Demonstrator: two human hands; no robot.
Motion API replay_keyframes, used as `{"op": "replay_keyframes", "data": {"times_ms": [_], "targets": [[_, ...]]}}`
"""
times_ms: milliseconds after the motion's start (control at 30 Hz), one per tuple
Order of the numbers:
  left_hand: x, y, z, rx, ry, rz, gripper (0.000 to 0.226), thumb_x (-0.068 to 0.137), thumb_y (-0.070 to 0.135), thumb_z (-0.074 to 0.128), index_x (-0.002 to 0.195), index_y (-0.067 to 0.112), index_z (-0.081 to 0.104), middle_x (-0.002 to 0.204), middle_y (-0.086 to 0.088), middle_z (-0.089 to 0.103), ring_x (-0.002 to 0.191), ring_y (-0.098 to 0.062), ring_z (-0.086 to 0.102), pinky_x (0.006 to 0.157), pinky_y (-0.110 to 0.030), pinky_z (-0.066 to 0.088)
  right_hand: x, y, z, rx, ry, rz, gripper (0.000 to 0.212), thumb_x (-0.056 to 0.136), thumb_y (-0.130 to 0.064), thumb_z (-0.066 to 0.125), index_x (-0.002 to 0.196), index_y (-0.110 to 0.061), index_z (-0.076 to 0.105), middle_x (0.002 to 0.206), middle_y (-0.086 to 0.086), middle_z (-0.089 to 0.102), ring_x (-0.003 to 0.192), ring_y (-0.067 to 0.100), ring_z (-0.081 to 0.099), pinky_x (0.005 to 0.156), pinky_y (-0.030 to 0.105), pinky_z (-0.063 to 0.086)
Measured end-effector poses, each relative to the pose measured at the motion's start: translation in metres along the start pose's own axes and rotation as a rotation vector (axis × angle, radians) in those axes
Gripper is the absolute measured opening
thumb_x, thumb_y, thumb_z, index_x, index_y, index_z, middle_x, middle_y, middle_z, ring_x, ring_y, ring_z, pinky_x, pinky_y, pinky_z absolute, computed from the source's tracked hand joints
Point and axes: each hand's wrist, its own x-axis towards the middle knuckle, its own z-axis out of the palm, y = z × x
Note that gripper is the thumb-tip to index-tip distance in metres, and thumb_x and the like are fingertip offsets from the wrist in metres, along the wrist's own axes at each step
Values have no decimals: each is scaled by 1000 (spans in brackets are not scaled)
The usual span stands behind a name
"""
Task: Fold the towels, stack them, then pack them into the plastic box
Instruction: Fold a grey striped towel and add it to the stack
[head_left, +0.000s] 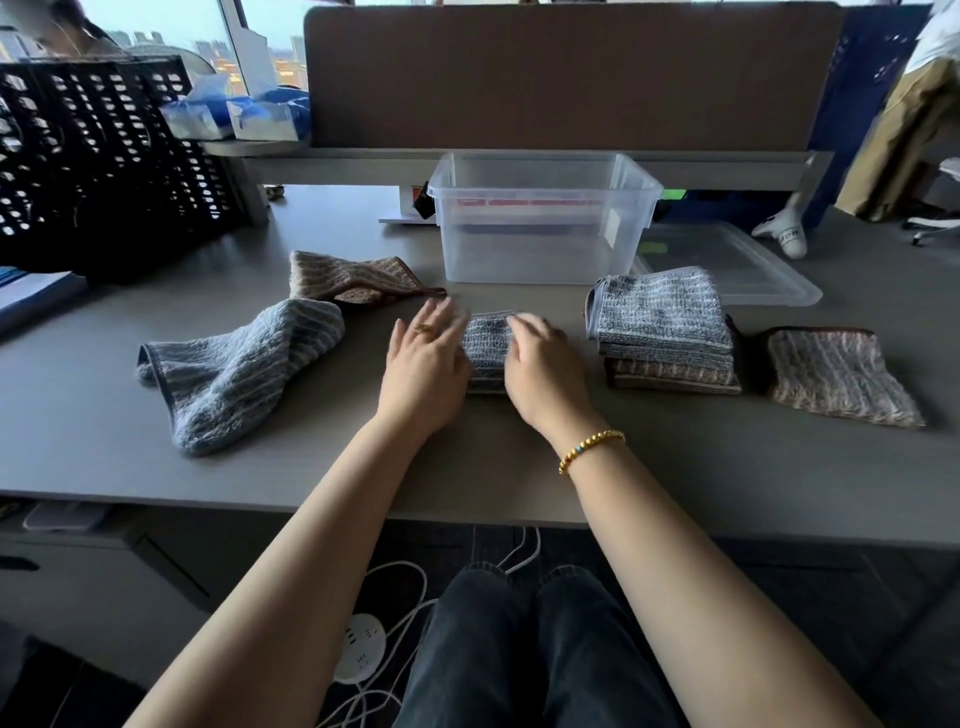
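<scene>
A small folded grey towel (487, 347) lies on the desk in front of me, between my two hands. My left hand (427, 358) rests on its left side with straight, spread fingers. My right hand (540, 358) lies on its right side; its fingertips are blurred. To the right stands a stack of folded towels (667, 332), grey on top and brown beneath. A folded brown towel (836, 376) lies further right. An unfolded blue-grey towel (236, 371) and a crumpled brown towel (348, 278) lie to the left. The clear plastic box (540, 218) stands behind, with nothing inside.
The box's clear lid (727, 265) lies flat at the right of the box. A black perforated crate (104, 166) stands at the back left. A brown partition (571, 78) closes the desk's far side. A person sits beyond the crate. A white power strip (361, 647) lies on the floor.
</scene>
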Motion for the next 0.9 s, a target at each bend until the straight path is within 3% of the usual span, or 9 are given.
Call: {"op": "replay_keyframes", "data": {"times_ms": [133,233,467,567,667,733,767,833,900], "targets": [[-3,0,10,122,-327,-58,51,100,33,25,149,24,18,159,7,11,148,-13,4,118,-46,1,-7,8,9,-173,-220,96,51,101,-28,26,145,-1,25,153,15,27,141,28,24,114,39,20],[-5,-5,8,107,-348,-132,52,99,36,24,149,29,14,160,4,3,148,-17,3,119,-41,2,-9,7,1,-216,-90,174,47,101,-28,29,130,4,46,135,23,47,126,35,41,105,39,29],[-6,-7,3,46,-313,-89,50,100,29,29,149,23,21,160,-4,8,147,-21,14,119,-31,13,21,-10,-24,604,-320,531,49,96,-41,44,122,-1,56,125,15,60,115,30,57,83,28,42],[-6,-10,1,-7,-329,-94,52,98,24,33,149,19,21,159,-3,10,146,-20,16,119,-29,14,30,-11,-13,927,-286,588,26,88,-26,58,100,-4,64,115,16,66,104,30,63,95,41,50],[-5,-8,-3,-205,-248,-139,45,97,16,39,142,13,35,152,-7,31,142,-19,26,115,-25,17,27,-19,-16,1041,-238,547,9,86,-6,55,78,-8,57,97,17,66,94,29,64,89,42,52],[-3,1,-13,-531,-70,-271,18,97,18,43,114,19,51,114,3,57,116,-13,52,104,-26,36,24,-22,-29,1094,-180,508,13,86,-6,56,73,-9,54,90,17,63,92,29,63,83,41,52],[0,9,-23,-740,-24,-354,8,98,21,44,100,20,52,95,6,57,94,-9,64,87,-24,49,23,-22,-39,1127,-163,472,15,85,-9,57,70,-10,53,85,16,59,88,28,60,79,39,49],[9,27,-41,-1117,-87,-465,18,98,29,45,84,21,54,75,6,60,55,1,65,52,-19,51,22,-14,-65,1155,-108,402,12,80,-19,60,74,-11,54,84,14,54,87,28,57,80,39,43],[21,52,-50,-1240,-138,-474,21,97,25,48,78,20,55,66,3,59,42,1,59,40,-15,47,19,4,-96,1123,-25,399,11,85,-23,60,86,-13,58,89,11,56,88,27,58,88,37,41]]}}
